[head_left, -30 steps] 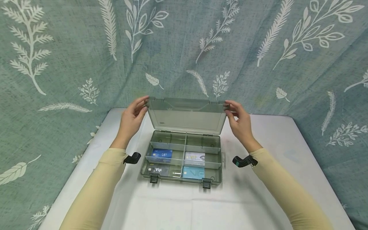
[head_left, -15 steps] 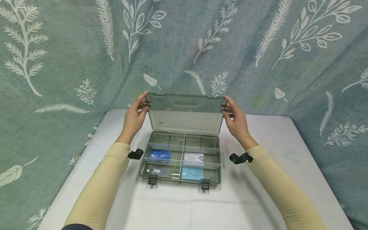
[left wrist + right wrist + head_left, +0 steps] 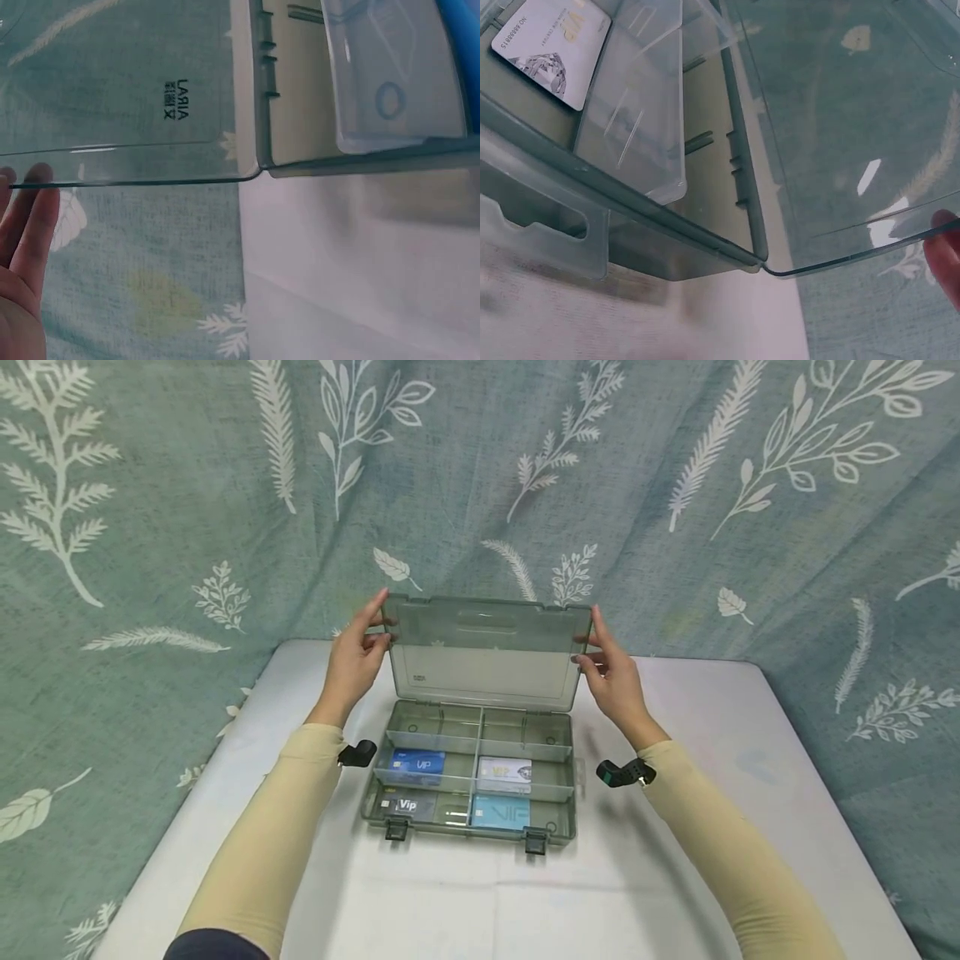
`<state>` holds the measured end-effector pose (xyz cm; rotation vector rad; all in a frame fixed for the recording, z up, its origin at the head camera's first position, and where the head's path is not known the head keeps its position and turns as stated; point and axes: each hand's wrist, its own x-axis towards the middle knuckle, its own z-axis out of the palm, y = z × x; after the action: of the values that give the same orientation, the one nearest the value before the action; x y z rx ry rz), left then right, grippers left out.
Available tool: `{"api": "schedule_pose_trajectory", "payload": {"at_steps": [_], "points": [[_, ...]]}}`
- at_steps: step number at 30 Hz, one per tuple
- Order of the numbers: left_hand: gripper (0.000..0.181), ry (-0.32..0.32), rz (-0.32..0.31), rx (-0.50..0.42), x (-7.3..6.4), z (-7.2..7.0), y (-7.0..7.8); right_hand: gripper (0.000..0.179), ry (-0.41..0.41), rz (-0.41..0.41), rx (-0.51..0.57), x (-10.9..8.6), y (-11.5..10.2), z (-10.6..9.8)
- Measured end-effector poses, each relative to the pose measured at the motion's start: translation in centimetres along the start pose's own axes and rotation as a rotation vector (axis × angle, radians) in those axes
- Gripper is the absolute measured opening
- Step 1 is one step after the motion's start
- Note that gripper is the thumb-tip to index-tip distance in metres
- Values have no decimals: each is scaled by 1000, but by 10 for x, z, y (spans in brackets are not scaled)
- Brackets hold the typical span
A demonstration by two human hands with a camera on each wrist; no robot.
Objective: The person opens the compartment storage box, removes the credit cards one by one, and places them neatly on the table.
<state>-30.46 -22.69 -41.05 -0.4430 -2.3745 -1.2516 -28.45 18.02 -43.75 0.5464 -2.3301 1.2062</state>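
Between left hand [image 3: 352, 664] and right hand [image 3: 615, 683] stands the lid [image 3: 486, 647]

Here's your left sleeve [image 3: 258, 835], pale yellow, plain and close-fitting, and at its upper end there's a dark navy hem [image 3: 216, 945] with a rounded edge! At its wrist end, look, an angled black wrist mount [image 3: 357, 753], and just past that your bare left hand [image 3: 352, 664]. Opposite the left sleeve comes your matching right sleeve [image 3: 735, 852], sporting a perforated black strap [image 3: 624, 773] with a small green patch [image 3: 606, 779], then your bare right hand [image 3: 617, 681].
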Motion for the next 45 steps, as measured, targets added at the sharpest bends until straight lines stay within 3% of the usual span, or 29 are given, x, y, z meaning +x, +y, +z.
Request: {"api": "schedule_pose_trajectory", "payload": {"at_steps": [6,15,23,28,39,45], "points": [[84,-15,-2,36,1,3,-9,85,-36,63,16,-6,5,3],[89,-73,-43,4,1,6,-19,89,-87,119,44,-10,13,9],[90,-90,-91,54,-8,9,-26,94,-142,142,51,-16,18,15],[91,-128,-125,40,-13,9,-28,95,-166,137,61,-19,19,16],[89,-172,-137,40,-22,8,-37,98,-248,229,83,-26,20,17],[87,-209,-148,49,-29,8,-46,97,-272,216,93,-30,24,20]]}}
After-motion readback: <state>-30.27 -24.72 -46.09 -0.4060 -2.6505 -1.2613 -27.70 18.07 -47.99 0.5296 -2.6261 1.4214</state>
